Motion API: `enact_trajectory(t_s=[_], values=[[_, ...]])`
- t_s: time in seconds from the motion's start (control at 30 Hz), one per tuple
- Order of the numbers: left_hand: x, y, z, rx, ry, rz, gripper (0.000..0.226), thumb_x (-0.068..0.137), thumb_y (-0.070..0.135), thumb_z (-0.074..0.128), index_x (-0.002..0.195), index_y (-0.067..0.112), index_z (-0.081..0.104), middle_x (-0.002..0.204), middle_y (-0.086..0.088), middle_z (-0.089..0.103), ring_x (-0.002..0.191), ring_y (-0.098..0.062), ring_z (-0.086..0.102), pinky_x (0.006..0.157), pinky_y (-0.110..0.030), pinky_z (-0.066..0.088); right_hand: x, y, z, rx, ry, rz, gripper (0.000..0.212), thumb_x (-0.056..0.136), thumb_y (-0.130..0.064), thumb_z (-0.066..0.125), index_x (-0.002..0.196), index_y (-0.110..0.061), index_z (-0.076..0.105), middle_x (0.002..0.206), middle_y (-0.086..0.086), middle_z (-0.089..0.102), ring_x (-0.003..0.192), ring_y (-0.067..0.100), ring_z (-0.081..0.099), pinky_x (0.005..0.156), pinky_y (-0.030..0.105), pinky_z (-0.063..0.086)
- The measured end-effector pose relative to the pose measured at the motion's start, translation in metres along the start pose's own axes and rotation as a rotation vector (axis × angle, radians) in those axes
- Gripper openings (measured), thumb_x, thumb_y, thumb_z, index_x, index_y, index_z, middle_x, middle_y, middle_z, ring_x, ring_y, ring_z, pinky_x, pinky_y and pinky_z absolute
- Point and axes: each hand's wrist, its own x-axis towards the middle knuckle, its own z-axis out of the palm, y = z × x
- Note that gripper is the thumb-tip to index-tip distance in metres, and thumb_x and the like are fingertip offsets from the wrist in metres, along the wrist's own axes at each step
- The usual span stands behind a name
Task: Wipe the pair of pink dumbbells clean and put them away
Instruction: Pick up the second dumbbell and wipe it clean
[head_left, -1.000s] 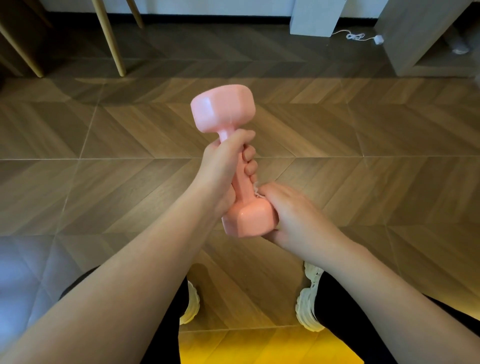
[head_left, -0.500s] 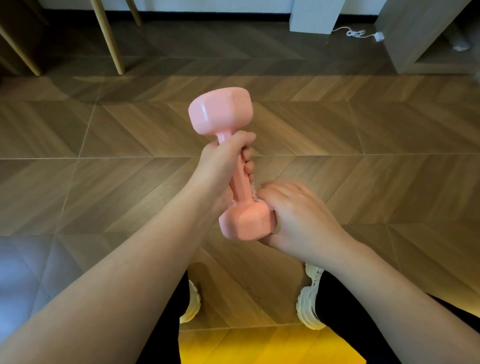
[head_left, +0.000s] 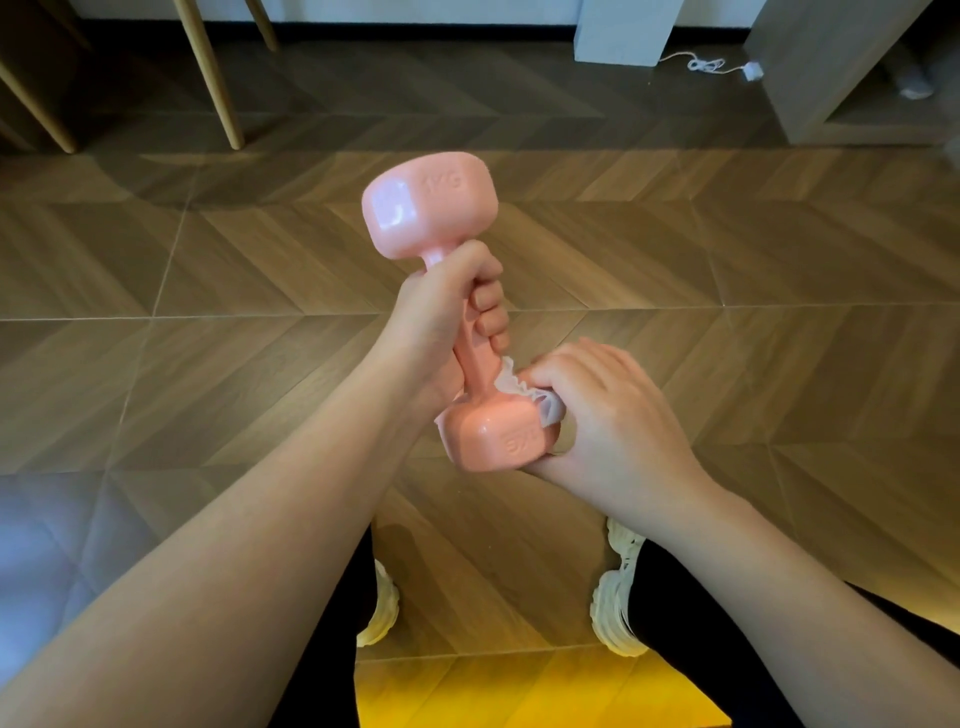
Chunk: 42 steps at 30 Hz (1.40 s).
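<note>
Right hand (head_left: 613, 415), tissue (head_left: 525, 393) slid right; dumbbell (head_left: 431, 205) upright, top leaning left.

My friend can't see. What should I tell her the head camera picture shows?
A person's left hand grips a pink dumbbell by its handle, while the right hand presses a white wipe against its lower end, over a wooden floor.

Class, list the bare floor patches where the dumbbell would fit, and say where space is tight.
Bare floor lies left of the left hand, before the wooden legs, and right of the right hand, before the cabinet. Tight: around the shoes, under the dumbbell and tissue.
</note>
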Motion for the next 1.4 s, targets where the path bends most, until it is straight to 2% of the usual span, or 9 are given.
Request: enact_trajectory(t_s=[0.17,0.3,0.43,0.6,0.8,0.93,1.13,1.27,1.4], values=[[-0.001,-0.008,-0.004,-0.003,-0.021,-0.032,0.036,0.082,0.01,0.05,0.049,0.02,0.04,0.048,0.004,0.03,0.047,-0.015,0.03,0.045,-0.023,0.033,0.002,0.002,0.002,0.132,-0.25,0.003,0.042,0.07,-0.027,0.081,0.105,-0.014,0.063,0.104,-0.003,0.065,0.1,0.018,0.058,0.087,0.04,0.047],[-0.001,-0.008,-0.005,0.036,-0.025,-0.015,0.019,0.074,0.021,0.066,0.063,0.015,0.052,0.059,-0.001,0.048,0.06,-0.021,0.043,0.056,-0.03,0.038,-0.001,0.007,0.002,-0.08,-0.025,-0.01,0.04,0.061,-0.026,0.085,0.094,-0.015,0.064,0.089,-0.003,0.065,0.088,0.019,0.057,0.09,0.029,0.037],[0.001,-0.007,-0.01,-0.002,0.053,-0.025,0.025,0.07,0.023,0.074,0.077,0.013,0.052,0.063,-0.001,0.048,0.072,-0.024,0.047,0.069,-0.036,0.038,-0.003,0.01,0.0,-0.124,0.099,-0.028,0.045,0.058,-0.033,0.09,0.091,-0.014,0.065,0.087,-0.003,0.064,0.089,0.018,0.057,0.093,0.035,0.042],[-0.001,-0.011,-0.009,-0.038,0.033,-0.058,0.031,0.086,0.021,0.066,0.062,0.018,0.047,0.052,0.003,0.041,0.045,-0.012,0.039,0.044,-0.022,0.035,0.001,0.003,0.0,0.017,-0.168,-0.072,0.043,0.069,-0.044,0.074,0.102,-0.017,0.066,0.101,-0.004,0.068,0.101,0.017,0.059,0.093,0.026,0.035],[0.001,-0.007,-0.006,-0.066,-0.003,-0.07,0.032,0.087,0.021,0.064,0.064,0.02,0.043,0.053,0.004,0.038,0.052,-0.015,0.036,0.046,-0.024,0.034,-0.001,-0.001,0.0,-0.052,0.029,-0.082,0.035,0.064,-0.028,0.085,0.088,-0.011,0.066,0.088,-0.002,0.065,0.089,0.021,0.063,0.092,0.037,0.046],[0.001,-0.009,-0.006,-0.073,-0.025,-0.119,0.034,0.088,0.021,0.06,0.06,0.02,0.041,0.05,0.004,0.035,0.054,-0.015,0.032,0.044,-0.024,0.033,0.001,0.002,-0.002,0.098,-0.21,-0.023,0.038,0.067,-0.032,0.085,0.095,-0.018,0.064,0.087,-0.016,0.054,0.088,0.012,0.055,0.083,0.031,0.042],[0.0,-0.008,-0.001,0.145,0.019,-0.059,0.03,0.067,0.028,0.071,0.085,0.017,0.05,0.073,0.0,0.043,0.081,-0.022,0.046,0.071,-0.037,0.036,-0.001,0.008,0.0,-0.125,-0.073,0.015,0.046,0.061,-0.042,0.088,0.093,-0.017,0.066,0.088,-0.005,0.068,0.089,0.02,0.065,0.101,0.048,0.044],[0.004,-0.009,-0.005,0.078,0.031,-0.134,0.028,0.067,0.022,0.071,0.085,0.014,0.051,0.072,-0.002,0.044,0.071,-0.02,0.047,0.058,-0.031,0.04,-0.001,0.008,0.002,-0.125,-0.071,0.005,0.049,0.059,-0.042,0.09,0.094,-0.017,0.067,0.089,-0.006,0.068,0.087,0.02,0.066,0.099,0.049,0.047],[0.007,-0.013,-0.009,0.03,0.036,-0.186,0.023,0.085,0.019,0.065,0.067,0.018,0.05,0.057,0.004,0.045,0.057,-0.014,0.043,0.048,-0.024,0.039,-0.002,0.003,0.003,-0.05,-0.16,-0.011,0.044,0.065,-0.043,0.081,0.1,-0.02,0.068,0.094,-0.007,0.069,0.094,0.017,0.065,0.103,0.047,0.043]])
